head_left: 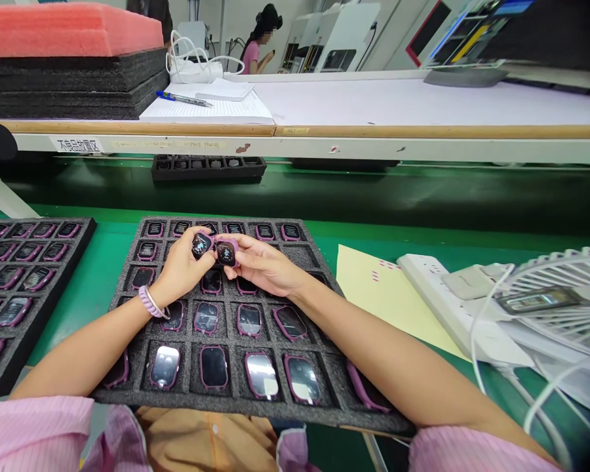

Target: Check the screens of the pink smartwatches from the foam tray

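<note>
Above the back half of a black foam tray (pixel 187 347), my left hand (pixel 181 267) grips a purple-framed smartwatch (pixel 201 245) whose lit screen shows a dial. Close beside it, my right hand (pixel 265 263) pinches a second purple smartwatch (pixel 227 254), its screen also lit. The two watches are side by side, nearly touching. Beneath my hands, the tray's square compartments hold several more purple smartwatches (pixel 214 367), some with dark screens and some reflecting light. In the back row, lit text shows on several screens. My hands and forearms cover part of the tray.
A second foam tray of watches (pixel 10 275) lies at the left. To the right are a yellow sheet (pixel 373 288), a white power strip (pixel 452 301) and a white fan (pixel 565 308). A shelf (pixel 349 105) crosses behind, bearing foam blocks (pixel 69 59), paper and a pen. Another person (pixel 258 49) is beyond.
</note>
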Demonstrator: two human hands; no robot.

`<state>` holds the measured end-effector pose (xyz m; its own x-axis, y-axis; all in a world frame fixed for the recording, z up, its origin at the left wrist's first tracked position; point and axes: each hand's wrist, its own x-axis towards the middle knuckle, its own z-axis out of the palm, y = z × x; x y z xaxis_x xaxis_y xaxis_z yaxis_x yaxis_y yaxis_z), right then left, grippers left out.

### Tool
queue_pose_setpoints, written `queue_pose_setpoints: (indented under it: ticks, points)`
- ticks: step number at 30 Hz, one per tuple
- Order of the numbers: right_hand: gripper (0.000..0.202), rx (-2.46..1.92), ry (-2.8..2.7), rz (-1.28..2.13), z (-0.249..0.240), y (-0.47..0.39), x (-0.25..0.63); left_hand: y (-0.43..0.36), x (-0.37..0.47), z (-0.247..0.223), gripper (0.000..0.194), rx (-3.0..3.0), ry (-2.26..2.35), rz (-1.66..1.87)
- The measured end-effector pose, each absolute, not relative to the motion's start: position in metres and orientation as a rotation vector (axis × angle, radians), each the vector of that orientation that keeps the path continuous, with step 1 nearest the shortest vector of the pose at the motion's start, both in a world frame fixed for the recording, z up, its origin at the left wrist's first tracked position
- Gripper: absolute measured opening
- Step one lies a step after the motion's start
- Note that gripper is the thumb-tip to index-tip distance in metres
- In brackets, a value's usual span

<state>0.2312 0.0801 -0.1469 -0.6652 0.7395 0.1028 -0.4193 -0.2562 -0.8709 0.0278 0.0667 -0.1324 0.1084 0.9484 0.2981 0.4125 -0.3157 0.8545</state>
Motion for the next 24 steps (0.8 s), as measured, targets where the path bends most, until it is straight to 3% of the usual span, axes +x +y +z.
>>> queue_pose_setpoints:
  ticks: [14,20,24]
  points:
    - [0.056,-0.456,-1.212,1.994,-0.147,0.082,0.231,0.069,0.027,-0.133,0.041,1.735,1.337,1.167]
    - [0.056,-0.599,-1.099,1.955,-0.146,0.086,0.232,0.069,0.030,-0.127,0.071,1.259,1.125,1.122]
    - [0.051,-0.618,-1.074,1.882,-0.144,0.087,0.233,0.067,0.031,-0.119,0.067,0.999,0.987,1.092]
